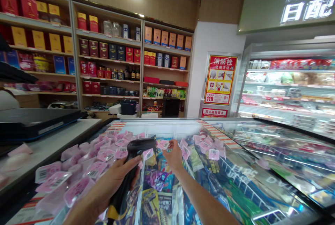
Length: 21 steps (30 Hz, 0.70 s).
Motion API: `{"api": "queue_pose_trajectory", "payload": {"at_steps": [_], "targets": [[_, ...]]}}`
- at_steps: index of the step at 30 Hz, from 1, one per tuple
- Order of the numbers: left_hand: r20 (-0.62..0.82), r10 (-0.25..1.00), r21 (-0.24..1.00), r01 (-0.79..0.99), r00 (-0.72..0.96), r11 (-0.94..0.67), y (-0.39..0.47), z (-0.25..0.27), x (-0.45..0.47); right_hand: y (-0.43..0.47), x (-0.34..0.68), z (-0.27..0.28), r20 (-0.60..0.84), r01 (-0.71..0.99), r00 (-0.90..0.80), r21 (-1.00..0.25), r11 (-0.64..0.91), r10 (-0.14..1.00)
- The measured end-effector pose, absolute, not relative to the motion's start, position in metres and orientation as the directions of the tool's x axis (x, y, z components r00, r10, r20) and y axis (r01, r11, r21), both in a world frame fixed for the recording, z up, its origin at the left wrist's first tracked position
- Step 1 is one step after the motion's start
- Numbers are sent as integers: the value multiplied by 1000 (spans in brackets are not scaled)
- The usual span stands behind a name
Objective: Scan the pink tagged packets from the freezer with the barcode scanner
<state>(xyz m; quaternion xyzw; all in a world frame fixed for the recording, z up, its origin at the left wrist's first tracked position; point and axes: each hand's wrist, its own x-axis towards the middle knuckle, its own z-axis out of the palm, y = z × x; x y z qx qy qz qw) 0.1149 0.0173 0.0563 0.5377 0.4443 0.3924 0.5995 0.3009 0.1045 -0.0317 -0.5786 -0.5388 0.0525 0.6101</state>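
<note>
My left hand is wrapped around the grip of a black barcode scanner with a yellow-trimmed lower end. Its head points right, toward a small pink cup with a barcode label, pinched in the fingers of my right hand. Another pink barcoded piece shows just below the scanner head. Many similar pink cups are heaped on the freezer's glass at left. A smaller group of pink cups sits beyond my right hand.
Beneath my hands, a chest freezer holds colourful ice cream packets and a white wire basket. A flat black device stands on the counter at left. Behind are shelves of boxed goods and a lit refrigerated display.
</note>
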Motion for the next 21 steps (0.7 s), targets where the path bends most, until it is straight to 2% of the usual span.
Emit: {"api": "queue_pose_trajectory", "payload": {"at_steps": [5, 15, 21], "targets": [[-109, 916, 994, 11, 386, 113, 18, 50, 116, 107, 314, -33, 564, 568, 477, -783, 254, 674], [-120, 923, 990, -21, 365, 137, 18, 50, 119, 113, 337, -39, 566, 673, 521, -733, 100, 639], [-97, 948, 995, -2, 301, 103, 21, 53, 113, 113, 364, -38, 543, 730, 587, -676, -102, 600]]}}
